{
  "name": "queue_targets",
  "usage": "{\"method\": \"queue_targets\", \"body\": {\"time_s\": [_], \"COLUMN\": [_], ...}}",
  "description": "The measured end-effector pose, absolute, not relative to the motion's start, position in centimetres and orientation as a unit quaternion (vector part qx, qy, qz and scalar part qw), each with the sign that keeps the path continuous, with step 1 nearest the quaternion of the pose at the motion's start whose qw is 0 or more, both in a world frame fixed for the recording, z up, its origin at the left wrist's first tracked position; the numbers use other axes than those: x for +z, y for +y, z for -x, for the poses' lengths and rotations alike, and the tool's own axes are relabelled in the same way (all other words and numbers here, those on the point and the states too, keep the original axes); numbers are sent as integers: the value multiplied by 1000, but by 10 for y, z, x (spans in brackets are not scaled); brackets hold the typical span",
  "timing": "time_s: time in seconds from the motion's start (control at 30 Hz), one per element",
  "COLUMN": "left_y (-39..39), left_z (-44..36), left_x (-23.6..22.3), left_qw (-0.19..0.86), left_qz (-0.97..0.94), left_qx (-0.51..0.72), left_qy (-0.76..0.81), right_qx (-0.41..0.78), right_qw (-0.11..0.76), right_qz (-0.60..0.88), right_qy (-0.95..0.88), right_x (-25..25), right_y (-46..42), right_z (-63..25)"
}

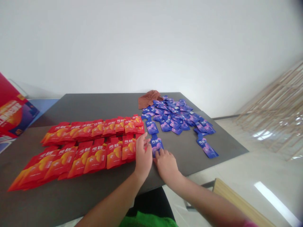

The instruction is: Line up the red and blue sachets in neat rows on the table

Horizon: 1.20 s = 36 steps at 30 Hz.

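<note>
A blue pouch [156,143] with pale lettering and pinkish fruit lies flat near the front of the dark table. The fingers of my right hand [167,164] are closed over its lower end. Along its left side stands my left hand [143,154], fingers loosely bent and apart, holding nothing that I can see. Just behind, another blue pouch [151,126] lies in line with the first. Two rows of red pouches [94,154] with orange fruit are lined up left of my hands, overlapping each other. Part of the front row's right end is hidden by my left hand.
A loose heap of blue pouches [175,115] covers the back right, beside a crumpled brown cloth [149,99]. One blue pouch [207,148] lies alone at the right. A red and blue printed box [14,110] stands far left. A wooden seat [234,201] is below the table's front edge.
</note>
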State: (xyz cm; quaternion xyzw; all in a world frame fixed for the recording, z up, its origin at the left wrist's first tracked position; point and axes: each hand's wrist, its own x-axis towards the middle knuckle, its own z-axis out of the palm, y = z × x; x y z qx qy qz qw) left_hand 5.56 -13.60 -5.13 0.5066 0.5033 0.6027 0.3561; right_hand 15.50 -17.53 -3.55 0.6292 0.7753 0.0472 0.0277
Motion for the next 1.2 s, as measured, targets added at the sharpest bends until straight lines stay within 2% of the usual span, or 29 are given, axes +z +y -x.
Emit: {"method": "queue_targets", "body": {"time_s": [0.17, 0.27, 0.37, 0.53, 0.9, 1.2], "left_y": [-138, -138, -138, -140, -141, -140], "left_z": [-56, -54, -56, -61, -63, -62], "left_x": [-52, -54, -56, -58, -63, -61], "left_qw": [333, 324, 325, 327, 321, 323], "left_qz": [-540, -552, -558, -564, -582, -573], "left_qx": [595, 589, 586, 587, 573, 573], "left_qy": [493, 492, 490, 479, 480, 489], "right_qx": [47, 107, 154, 62, 80, 114], "right_qw": [-21, -50, -30, 22, 23, 35], "right_qz": [-638, -715, -811, -875, -817, -800], "right_qy": [768, 689, 563, 480, 570, 588], "right_x": [-23, -19, -28, -58, -60, -12], "right_y": [-166, -148, -134, -125, -52, -93], "right_z": [-180, -232, -296, -354, -331, -298]}}
